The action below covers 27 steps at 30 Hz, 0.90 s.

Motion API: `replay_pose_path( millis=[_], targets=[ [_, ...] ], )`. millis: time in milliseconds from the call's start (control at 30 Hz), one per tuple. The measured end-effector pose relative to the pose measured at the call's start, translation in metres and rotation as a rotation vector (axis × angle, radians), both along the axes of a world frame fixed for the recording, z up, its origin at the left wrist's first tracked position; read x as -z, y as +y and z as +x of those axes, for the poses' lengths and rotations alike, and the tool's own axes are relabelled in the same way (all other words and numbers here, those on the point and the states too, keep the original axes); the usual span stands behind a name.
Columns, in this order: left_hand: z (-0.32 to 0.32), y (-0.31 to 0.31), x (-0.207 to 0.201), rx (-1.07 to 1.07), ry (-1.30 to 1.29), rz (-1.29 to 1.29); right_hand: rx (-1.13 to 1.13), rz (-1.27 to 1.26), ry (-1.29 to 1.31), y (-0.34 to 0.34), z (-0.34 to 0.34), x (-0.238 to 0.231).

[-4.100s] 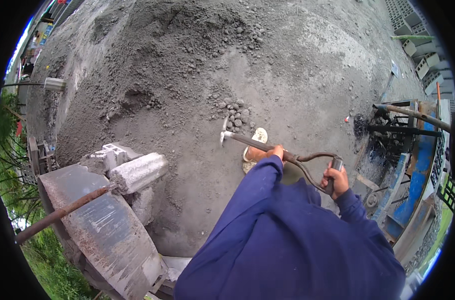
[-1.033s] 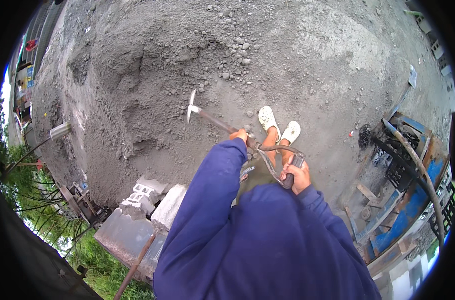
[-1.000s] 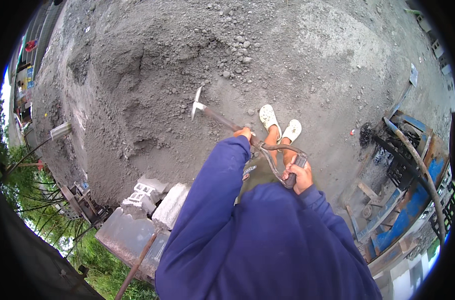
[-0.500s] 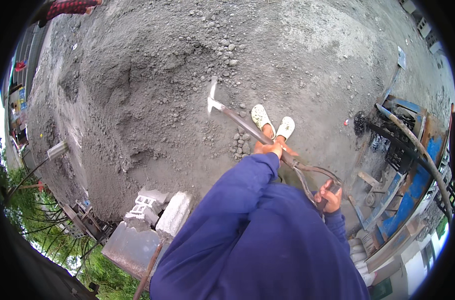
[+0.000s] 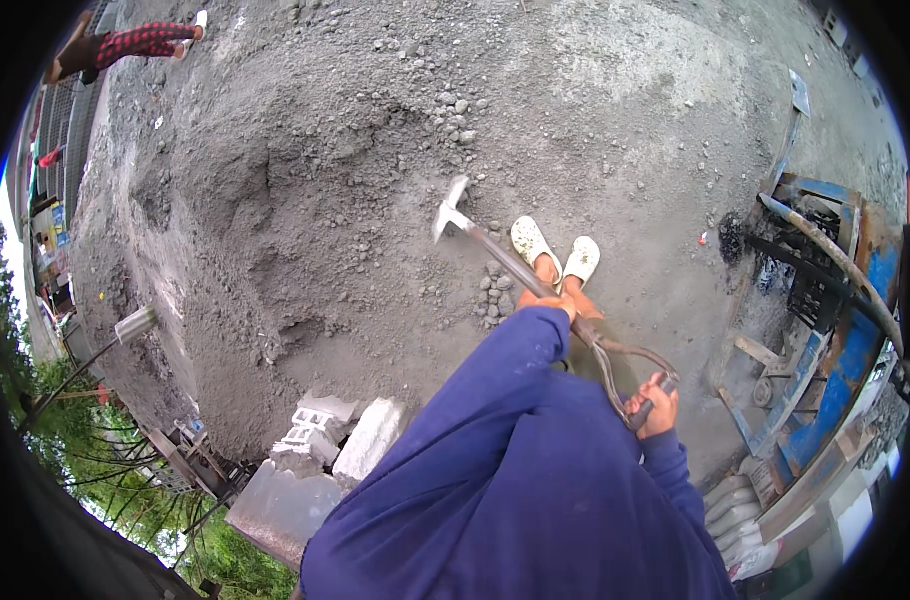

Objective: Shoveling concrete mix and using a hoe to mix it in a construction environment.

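Slanting across the middle is a shovel [image 5: 510, 262] with a pale metal blade and a forked D-shaped grip. My left hand [image 5: 555, 306] is closed round the lower part of its shaft. The grip's crossbar [image 5: 647, 408] is wrapped by the fingers of my right hand [image 5: 659, 406]. The blade [image 5: 453, 212], blurred and seen nearly edge-on, is over the edge of a grey sand and gravel heap [image 5: 305, 200], left of my feet in white clogs [image 5: 532, 243]. I cannot tell whether it touches the ground.
Concrete block pieces [image 5: 373, 440] lie on a slab at lower left. To the right stands a rusty blue metal frame [image 5: 825, 385] with a curved pipe [image 5: 840, 265]. Small stones [image 5: 495, 292] lie beside my feet. Another person [image 5: 140, 42] stands at far upper left.
The shovel blade has shifted right and slightly nearer, both hands still holding the shovel. The view has moved a little, and more of the other person shows.
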State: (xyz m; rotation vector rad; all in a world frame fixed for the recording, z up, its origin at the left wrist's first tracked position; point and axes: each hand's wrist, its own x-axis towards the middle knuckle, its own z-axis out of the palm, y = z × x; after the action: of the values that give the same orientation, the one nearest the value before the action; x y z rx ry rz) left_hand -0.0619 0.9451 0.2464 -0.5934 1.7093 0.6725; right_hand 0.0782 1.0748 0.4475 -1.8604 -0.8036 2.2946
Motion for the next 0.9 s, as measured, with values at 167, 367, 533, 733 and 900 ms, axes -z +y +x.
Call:
replay_pose_path(
  millis=[167,367,533,733,900],
  targets=[
    [0.061,0.022,-0.025,0.083,-0.048,-0.225,-0.039,0.11,0.053,0.005,0.053,-0.035],
    [0.0,0.019,-0.012,-0.116,0.358,-0.17,0.067,0.058,0.188,0.002,0.008,-0.016],
    [-0.158,0.066,-0.031,-0.132,0.601,-0.317,0.198,-0.108,0.362,0.005,-0.102,0.031],
    [-0.196,0.06,0.035,1.558,0.385,-0.216,0.319,-0.313,0.279,-0.015,-0.165,0.059],
    [-0.093,0.079,0.031,1.573,0.192,-0.024,0.383,-0.262,0.002,-0.009,-0.039,0.056]
  ],
)
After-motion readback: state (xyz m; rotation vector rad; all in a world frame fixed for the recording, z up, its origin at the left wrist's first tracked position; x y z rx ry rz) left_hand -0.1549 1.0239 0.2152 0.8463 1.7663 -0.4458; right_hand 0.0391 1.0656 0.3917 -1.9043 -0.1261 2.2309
